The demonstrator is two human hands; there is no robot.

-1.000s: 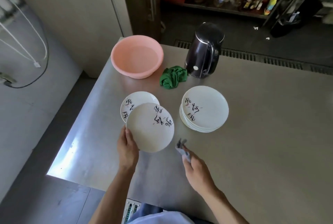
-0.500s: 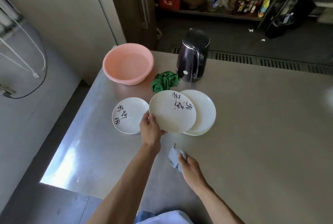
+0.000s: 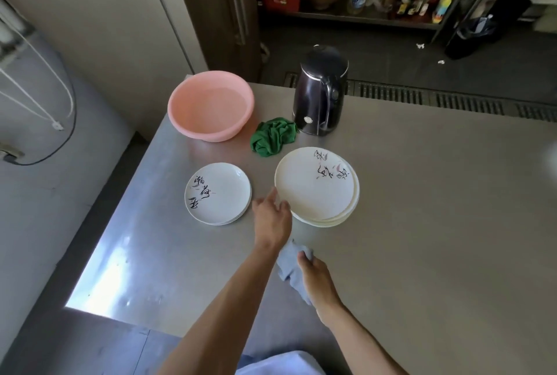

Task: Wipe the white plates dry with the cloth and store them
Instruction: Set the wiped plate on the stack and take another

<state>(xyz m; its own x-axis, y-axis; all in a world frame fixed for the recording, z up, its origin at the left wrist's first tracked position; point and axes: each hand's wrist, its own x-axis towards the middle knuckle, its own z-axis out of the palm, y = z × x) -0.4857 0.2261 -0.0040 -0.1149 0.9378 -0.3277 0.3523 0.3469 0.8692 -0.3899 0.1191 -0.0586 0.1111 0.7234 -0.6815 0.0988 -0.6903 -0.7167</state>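
Observation:
A stack of white plates (image 3: 316,186) with black brush lettering lies on the steel table (image 3: 422,224), right of centre. A smaller pile of white plates (image 3: 217,193) lies to its left. My left hand (image 3: 272,218) hovers between the two piles with relaxed fingers, its fingertips at the near-left rim of the right stack, holding nothing. My right hand (image 3: 316,279) grips a crumpled light-blue cloth (image 3: 291,266) just above the table, nearer to me.
A pink basin (image 3: 211,105) stands at the table's far left corner. A black kettle (image 3: 321,90) stands behind the stack, with a crumpled green cloth (image 3: 272,136) beside it. The table's left edge drops to the floor. Shelves with bottles stand beyond.
My left hand carried a plate from over the left pile to the right stack, set it on top and let go. My right hand kept hold of the blue cloth.

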